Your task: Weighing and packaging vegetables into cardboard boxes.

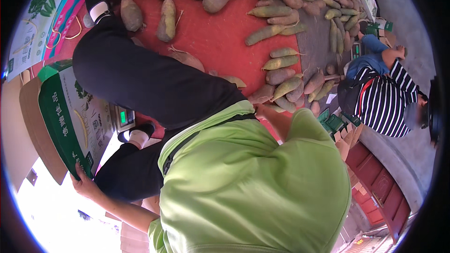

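Green-and-white cardboard box [77, 119] seems to need even pressure from the gripping left hand [85, 186]; right hand [263, 111] too hidden to tell.

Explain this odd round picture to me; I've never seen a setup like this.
There is no machine here, only a person with bare hands. The single picture comes from a wide fisheye camera worn on the head and looking down, so straight edges bend and the corners are black. The large green shirt and black trousers are the wearer's own.

Long green and reddish-brown root vegetables lie on a red surface. The left hand grips the edge of a green-and-white carton; beside that is a device with a lit green display. The right hand is partly hidden, so what it touches is unclear. At right is another person in a striped top.
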`<state>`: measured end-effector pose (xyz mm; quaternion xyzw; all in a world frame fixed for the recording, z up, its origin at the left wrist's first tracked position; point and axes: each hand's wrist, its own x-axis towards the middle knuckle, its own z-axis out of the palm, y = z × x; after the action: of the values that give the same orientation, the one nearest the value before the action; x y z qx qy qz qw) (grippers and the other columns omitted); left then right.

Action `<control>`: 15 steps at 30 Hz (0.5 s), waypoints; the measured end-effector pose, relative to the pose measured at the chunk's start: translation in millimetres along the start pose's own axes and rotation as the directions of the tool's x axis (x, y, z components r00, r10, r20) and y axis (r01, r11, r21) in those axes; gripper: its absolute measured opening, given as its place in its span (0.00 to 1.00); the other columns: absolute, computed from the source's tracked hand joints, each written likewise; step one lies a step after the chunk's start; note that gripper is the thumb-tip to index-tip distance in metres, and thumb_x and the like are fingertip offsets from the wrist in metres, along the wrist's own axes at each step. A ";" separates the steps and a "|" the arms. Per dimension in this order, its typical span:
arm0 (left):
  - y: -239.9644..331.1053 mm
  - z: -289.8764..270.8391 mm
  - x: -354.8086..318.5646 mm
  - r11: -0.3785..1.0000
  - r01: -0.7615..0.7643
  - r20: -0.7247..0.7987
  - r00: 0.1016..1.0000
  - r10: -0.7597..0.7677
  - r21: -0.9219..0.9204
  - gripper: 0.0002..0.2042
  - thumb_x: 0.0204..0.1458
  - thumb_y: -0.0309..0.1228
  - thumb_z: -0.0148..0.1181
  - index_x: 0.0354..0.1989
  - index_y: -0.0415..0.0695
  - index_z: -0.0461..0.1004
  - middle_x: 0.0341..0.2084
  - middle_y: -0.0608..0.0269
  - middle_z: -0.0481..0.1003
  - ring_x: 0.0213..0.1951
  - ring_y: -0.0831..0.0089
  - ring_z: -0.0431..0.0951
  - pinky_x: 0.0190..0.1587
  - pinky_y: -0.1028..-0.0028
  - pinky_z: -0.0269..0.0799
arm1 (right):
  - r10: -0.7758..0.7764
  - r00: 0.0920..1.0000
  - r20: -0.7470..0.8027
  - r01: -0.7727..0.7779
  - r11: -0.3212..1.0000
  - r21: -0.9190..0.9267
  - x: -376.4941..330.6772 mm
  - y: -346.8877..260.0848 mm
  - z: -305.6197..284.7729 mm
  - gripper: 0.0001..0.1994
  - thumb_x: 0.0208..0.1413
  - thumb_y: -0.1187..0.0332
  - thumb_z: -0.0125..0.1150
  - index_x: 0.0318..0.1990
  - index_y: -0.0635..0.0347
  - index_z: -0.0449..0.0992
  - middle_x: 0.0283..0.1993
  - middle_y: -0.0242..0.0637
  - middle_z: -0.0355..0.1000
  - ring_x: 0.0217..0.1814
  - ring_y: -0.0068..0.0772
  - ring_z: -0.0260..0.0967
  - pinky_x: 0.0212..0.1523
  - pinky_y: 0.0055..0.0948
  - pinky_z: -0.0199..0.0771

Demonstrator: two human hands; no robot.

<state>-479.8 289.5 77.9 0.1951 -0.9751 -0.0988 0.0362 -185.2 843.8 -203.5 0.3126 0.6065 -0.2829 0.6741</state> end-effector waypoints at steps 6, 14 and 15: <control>-1.8 -1.6 1.0 0.999 0.007 -0.014 1.000 -0.007 -0.032 0.15 0.55 0.41 0.57 0.41 0.42 0.78 0.31 0.57 0.79 0.33 0.69 0.77 0.35 0.70 0.71 | -0.182 0.962 -0.203 0.181 0.983 -0.021 32.2 1.5 21.2 0.18 0.50 0.60 0.56 0.50 0.48 0.69 0.43 0.44 0.74 0.38 0.45 0.74 0.35 0.43 0.75; 0.3 -0.9 -3.3 1.000 0.014 -0.050 0.999 -0.016 -0.022 0.16 0.55 0.41 0.57 0.40 0.41 0.78 0.31 0.57 0.79 0.33 0.69 0.77 0.36 0.70 0.70 | -0.329 0.844 -0.424 0.336 0.940 -0.062 53.1 -34.3 4.3 0.17 0.50 0.56 0.56 0.45 0.54 0.73 0.39 0.50 0.74 0.44 0.51 0.73 0.45 0.43 0.72; -1.9 0.3 -1.2 1.000 0.018 -0.056 0.998 -0.017 0.004 0.16 0.55 0.41 0.57 0.40 0.41 0.78 0.31 0.57 0.79 0.33 0.69 0.77 0.36 0.70 0.70 | -0.292 0.851 -0.437 0.306 0.951 -0.039 49.1 -42.0 -7.0 0.17 0.49 0.56 0.57 0.40 0.58 0.76 0.34 0.53 0.74 0.45 0.52 0.72 0.48 0.43 0.70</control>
<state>-478.0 288.3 77.2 0.2064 -0.9722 -0.0913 0.0621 -216.5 821.9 -256.1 0.2806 0.7787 -0.3162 0.4636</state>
